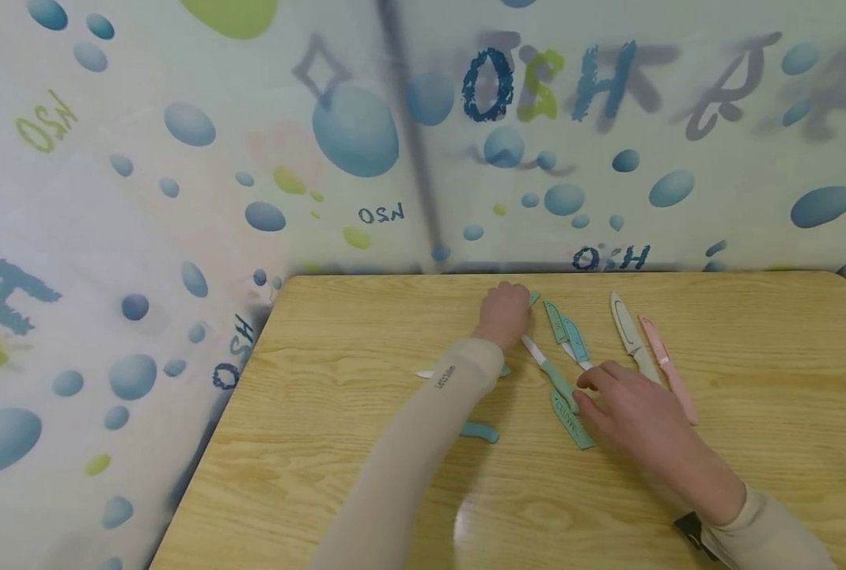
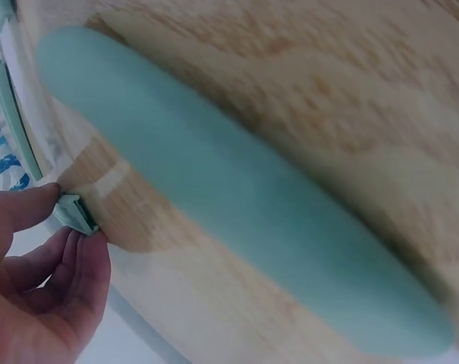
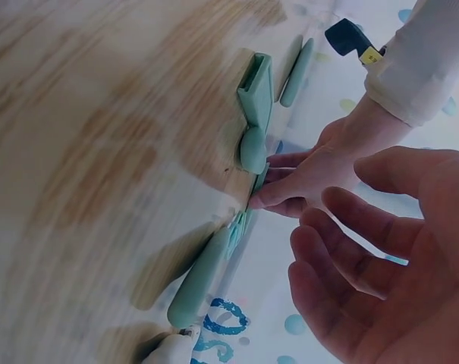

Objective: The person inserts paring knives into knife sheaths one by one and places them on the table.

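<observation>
My left hand (image 1: 504, 314) is at the far side of the wooden table. Its thumb and fingertips pinch a pale green knife sheath (image 2: 77, 214) by the edges, the slotted end showing in the left wrist view. Most of that sheath is hidden by the hand in the head view. My right hand (image 1: 639, 408) hovers with loosely bent fingers and nothing in its grasp. Close to its fingertips lie a white-bladed knife with a green handle (image 1: 559, 383), a lettered green sheath (image 1: 570, 421) and a blue sheath (image 1: 575, 340). Another green sheath (image 1: 555, 322) touches the blue one.
Right of these lie a cream knife (image 1: 627, 326) and a pink knife (image 1: 665, 360). Under my left forearm, a white blade (image 1: 425, 374) and a blue handle (image 1: 481, 431) are partly covered. A patterned wall covering (image 1: 565, 158) rises behind the table's back edge.
</observation>
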A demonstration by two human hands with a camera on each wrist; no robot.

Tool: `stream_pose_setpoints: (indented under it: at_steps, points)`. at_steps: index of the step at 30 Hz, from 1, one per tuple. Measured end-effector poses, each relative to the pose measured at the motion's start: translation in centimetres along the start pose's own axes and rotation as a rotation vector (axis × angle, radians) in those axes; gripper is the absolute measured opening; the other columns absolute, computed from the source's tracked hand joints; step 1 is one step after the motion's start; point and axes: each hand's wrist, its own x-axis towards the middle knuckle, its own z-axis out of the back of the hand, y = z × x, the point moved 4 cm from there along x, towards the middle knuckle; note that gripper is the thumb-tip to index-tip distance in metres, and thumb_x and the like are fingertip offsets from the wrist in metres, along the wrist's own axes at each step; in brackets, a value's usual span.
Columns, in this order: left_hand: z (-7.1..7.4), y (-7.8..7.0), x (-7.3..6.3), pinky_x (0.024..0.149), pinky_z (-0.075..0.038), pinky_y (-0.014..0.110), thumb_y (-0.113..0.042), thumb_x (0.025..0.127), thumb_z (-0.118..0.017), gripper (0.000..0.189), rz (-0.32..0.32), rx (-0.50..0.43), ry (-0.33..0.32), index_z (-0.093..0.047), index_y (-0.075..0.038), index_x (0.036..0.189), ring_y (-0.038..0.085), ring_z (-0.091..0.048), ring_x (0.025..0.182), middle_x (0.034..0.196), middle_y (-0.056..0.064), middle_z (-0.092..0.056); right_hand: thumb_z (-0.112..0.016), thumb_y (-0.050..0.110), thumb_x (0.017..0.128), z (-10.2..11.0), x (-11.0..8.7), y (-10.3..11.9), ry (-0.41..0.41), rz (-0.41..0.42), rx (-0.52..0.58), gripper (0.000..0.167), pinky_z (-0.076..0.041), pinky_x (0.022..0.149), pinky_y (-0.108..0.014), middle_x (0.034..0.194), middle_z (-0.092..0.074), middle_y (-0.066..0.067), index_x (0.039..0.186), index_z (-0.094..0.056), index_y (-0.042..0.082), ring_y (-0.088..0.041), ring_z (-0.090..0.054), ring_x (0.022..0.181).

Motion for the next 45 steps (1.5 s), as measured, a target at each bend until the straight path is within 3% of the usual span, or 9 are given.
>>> stream_pose_setpoints:
  at_steps: [6, 14, 17, 22, 25, 29, 35, 40, 45]
  points:
    - [0.2, 1.0, -0.1, 0.063, -0.054, 0.024, -0.022, 0.102, -0.066, 0.011, -0.008, -0.130, 0.009, -0.071, -0.012, 0.100, 0.014, -0.062, 0.078, 0.089, 0.000, -0.066, -0.078, 0.020, 0.092, 0.1, 0.0, 0.0, -0.001, 0.006, 0.001, 0.013, -0.057, 0.061, -0.040, 0.095, -0.071, -0.003, 0.100, -0.074, 0.010, -0.021, -0.068, 0.078]
    - [0.7, 3.3, -0.7, 0.051, -0.043, 0.023, -0.029, 0.100, -0.069, 0.025, 0.054, -0.292, 0.005, -0.063, -0.011, 0.084, 0.011, -0.048, 0.061, 0.072, -0.002, -0.056, -0.078, 0.018, 0.092, 0.1, -0.2, -0.1, -0.014, 0.029, 0.002, 0.013, -0.058, 0.064, -0.041, 0.096, -0.071, -0.003, 0.100, -0.074, 0.010, -0.021, -0.069, 0.081]
    - [0.9, 4.3, -1.1, 0.052, -0.042, 0.020, -0.028, 0.099, -0.070, 0.021, 0.058, -0.378, -0.026, -0.069, -0.007, 0.099, 0.009, -0.048, 0.061, 0.078, -0.001, -0.062, -0.078, 0.019, 0.092, 0.0, -0.3, -0.1, 0.002, 0.020, -0.001, 0.013, -0.056, 0.060, -0.037, 0.095, -0.071, -0.002, 0.100, -0.074, 0.010, -0.019, -0.068, 0.078]
    - [1.3, 5.7, -1.7, 0.064, -0.052, 0.022, -0.025, 0.100, -0.070, 0.044, 0.029, -0.493, -0.094, -0.061, -0.002, 0.136, 0.010, -0.061, 0.070, 0.094, 0.003, -0.074, -0.078, 0.021, 0.093, -0.2, -0.1, 0.2, 0.026, 0.003, 0.001, 0.014, -0.056, 0.059, -0.036, 0.096, -0.071, -0.001, 0.101, -0.074, 0.011, -0.017, -0.068, 0.078]
    - [1.6, 6.3, -2.1, 0.065, -0.051, 0.021, -0.020, 0.099, -0.068, 0.044, 0.025, -0.546, -0.135, -0.060, -0.001, 0.137, 0.010, -0.061, 0.071, 0.095, 0.003, -0.075, -0.077, 0.021, 0.093, -0.2, 0.0, 0.4, 0.036, -0.007, 0.008, 0.013, -0.056, 0.060, -0.037, 0.096, -0.071, -0.001, 0.102, -0.074, 0.011, -0.017, -0.068, 0.079]
    - [1.8, 7.2, -2.8, 0.056, -0.044, 0.020, -0.013, 0.097, -0.063, 0.029, 0.020, -0.634, -0.193, -0.064, -0.001, 0.124, 0.010, -0.054, 0.065, 0.086, 0.005, -0.070, -0.076, 0.022, 0.094, -0.2, 0.1, 0.7, 0.043, -0.020, 0.009, 0.013, -0.056, 0.058, -0.036, 0.098, -0.071, -0.001, 0.102, -0.074, 0.012, -0.018, -0.069, 0.080]
    - [1.1, 8.5, -3.9, 0.052, -0.047, 0.018, -0.007, 0.103, -0.056, 0.029, 0.022, -0.906, -0.247, -0.062, 0.004, 0.130, 0.012, -0.071, 0.076, 0.095, 0.009, -0.070, -0.077, 0.022, 0.094, -0.2, 0.1, 0.8, 0.045, -0.028, 0.012, 0.014, -0.054, 0.054, -0.034, 0.098, -0.071, -0.002, 0.103, -0.074, 0.012, -0.019, -0.070, 0.079]
    - [0.5, 9.6, -4.6, 0.072, -0.062, 0.025, -0.009, 0.106, -0.056, 0.031, 0.064, -1.154, -0.232, -0.059, 0.005, 0.134, 0.023, -0.076, 0.095, 0.109, 0.014, -0.073, -0.077, 0.022, 0.094, -0.4, 0.1, 0.8, 0.053, -0.032, 0.017, 0.013, -0.053, 0.055, -0.033, 0.098, -0.071, -0.001, 0.103, -0.074, 0.013, -0.018, -0.069, 0.079]
    - [0.6, 10.4, -5.5, 0.087, -0.063, 0.036, -0.005, 0.107, -0.055, 0.030, 0.108, -1.437, -0.223, -0.057, 0.008, 0.134, 0.033, -0.073, 0.107, 0.117, 0.021, -0.073, -0.076, 0.023, 0.095, -0.5, 0.2, 0.9, 0.053, -0.029, 0.011, 0.013, -0.054, 0.056, -0.034, 0.099, -0.071, 0.000, 0.103, -0.074, 0.013, -0.018, -0.069, 0.079]
